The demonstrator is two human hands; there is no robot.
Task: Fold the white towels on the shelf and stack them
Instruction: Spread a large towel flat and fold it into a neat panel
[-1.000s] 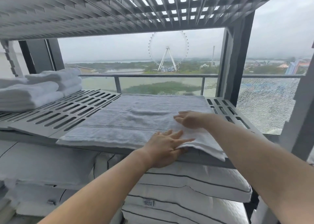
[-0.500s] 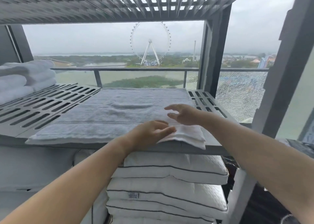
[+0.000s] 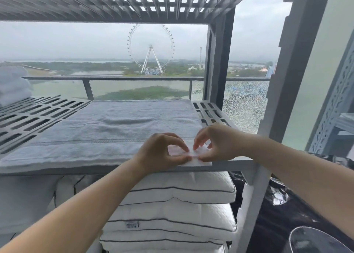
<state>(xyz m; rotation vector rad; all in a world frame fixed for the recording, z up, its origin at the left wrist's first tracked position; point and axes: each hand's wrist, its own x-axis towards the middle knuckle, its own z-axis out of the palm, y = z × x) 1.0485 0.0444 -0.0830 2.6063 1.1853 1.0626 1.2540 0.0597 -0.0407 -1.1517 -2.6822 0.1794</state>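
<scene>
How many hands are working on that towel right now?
2. The left hand and right hand both pinch the near right corner of the towel at the front edge of the shelf. No others show.

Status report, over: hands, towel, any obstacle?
Left hand, right hand: each pinches towel at near right corner. Towel flat on shelf. No obstacle seen.

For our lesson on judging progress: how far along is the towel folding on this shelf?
Done: a stack of folded towels sits at the far left of the shelf. In hand: one towel lies spread flat, and the left hand and right hand pinch its near right corner. Left: folding this towel and adding it to the stack.
</scene>
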